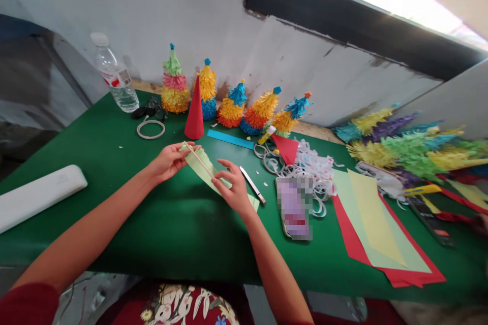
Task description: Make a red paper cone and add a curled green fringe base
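Observation:
A pale green paper strip with a fringed-looking edge slants between my hands above the green table. Along it lies a thin light stick. My left hand pinches the strip's upper left end together with the stick's tip. Lower down, my right hand has thumb and fingers closed on the stick against the paper, with one finger raised. The strip's tail shows past my right wrist. Just right of that hand lies a slim white cutter. A smooth red paper cone stands behind my hands.
Several fringed paper trees line the wall, near a water bottle. Rightward are a blue strip, glue stick, curled white scraps, phone and coloured sheets. A white case lies left.

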